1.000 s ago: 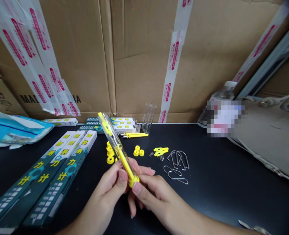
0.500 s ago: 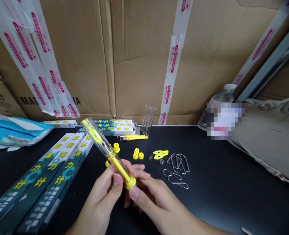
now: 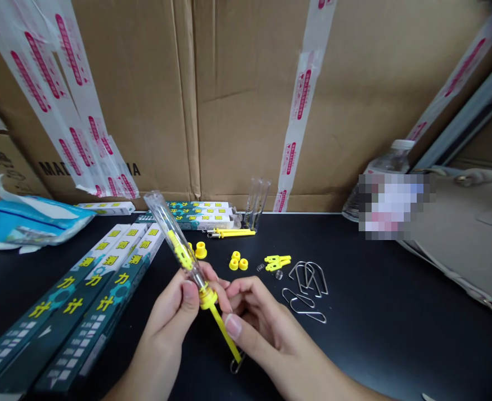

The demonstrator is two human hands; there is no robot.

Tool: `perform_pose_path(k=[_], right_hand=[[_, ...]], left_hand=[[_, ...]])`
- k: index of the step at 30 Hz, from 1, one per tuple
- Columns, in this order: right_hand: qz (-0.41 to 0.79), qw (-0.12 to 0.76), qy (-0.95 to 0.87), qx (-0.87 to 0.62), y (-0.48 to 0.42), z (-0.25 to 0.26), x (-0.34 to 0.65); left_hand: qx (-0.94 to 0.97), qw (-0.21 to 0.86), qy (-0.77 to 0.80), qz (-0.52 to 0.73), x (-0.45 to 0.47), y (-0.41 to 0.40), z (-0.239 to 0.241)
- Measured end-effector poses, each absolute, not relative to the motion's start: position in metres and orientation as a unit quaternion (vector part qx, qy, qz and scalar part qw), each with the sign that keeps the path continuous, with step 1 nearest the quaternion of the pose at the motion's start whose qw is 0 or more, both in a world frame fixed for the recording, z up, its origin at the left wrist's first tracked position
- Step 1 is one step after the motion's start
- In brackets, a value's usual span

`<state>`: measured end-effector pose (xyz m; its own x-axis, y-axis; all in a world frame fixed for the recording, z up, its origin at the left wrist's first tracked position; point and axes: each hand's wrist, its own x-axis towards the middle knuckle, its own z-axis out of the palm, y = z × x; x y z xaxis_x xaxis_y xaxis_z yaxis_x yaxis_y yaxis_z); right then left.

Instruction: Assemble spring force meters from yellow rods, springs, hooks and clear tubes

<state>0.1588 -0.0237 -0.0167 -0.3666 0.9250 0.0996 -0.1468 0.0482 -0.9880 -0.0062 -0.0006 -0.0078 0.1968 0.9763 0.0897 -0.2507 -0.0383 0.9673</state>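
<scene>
A tubular spring scale (image 3: 179, 248), a clear tube with yellow parts inside, slants up to the left in front of me. My left hand (image 3: 178, 312) is closed around the lower part of the tube, just by its yellow end collar. A thin yellow rod (image 3: 225, 329) sticks out below the collar, with a metal hook (image 3: 236, 365) at its lower end. My right hand (image 3: 260, 328) has its fingers curled and its thumb against the rod; the grip behind is partly hidden.
Beyond my hands lie yellow collars (image 3: 238, 262), yellow flat pieces (image 3: 278, 262), small springs (image 3: 279, 274), metal hooks (image 3: 308, 281), yellow rods (image 3: 233, 233) and upright clear tubes (image 3: 257, 203). Printed boxes (image 3: 79, 306) lie left. A bottle (image 3: 390, 159) and a bag (image 3: 463, 234) stand right.
The yellow rod now extends out of the tube's lower end, with the hook showing. The yellow parts inside have slid down, and my left hand has shifted slightly left.
</scene>
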Motion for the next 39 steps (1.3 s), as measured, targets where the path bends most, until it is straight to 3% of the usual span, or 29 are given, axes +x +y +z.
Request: perform_pose_path(k=[7,13,18,31,35,39], right_hand=[[0.576,0.413,-0.603,-0.368,-0.023,-0.007,0.162],[0.379,0.348,-0.753,-0.411,-0.027,-0.009,0.169],[0.293,0.306,-0.816,-0.394,-0.029,-0.008,0.175],[0.043,0.428,-0.829,-0.357,-0.027,-0.014,0.179],[0.033,0.435,-0.819,-0.372,-0.029,-0.015,0.177],[0.098,0.432,-0.796,-0.412,-0.031,-0.018,0.177]], left_hand=[[0.464,0.600,0.386,0.526,-0.002,-0.001,-0.003],[0.433,0.610,0.385,0.541,-0.002,0.000,-0.002],[0.419,0.616,0.371,0.555,-0.003,0.002,-0.003],[0.580,0.611,0.341,0.417,-0.007,-0.003,-0.013],[0.602,0.608,0.341,0.390,-0.005,-0.003,-0.006],[0.597,0.613,0.357,0.376,-0.004,-0.002,-0.001]])
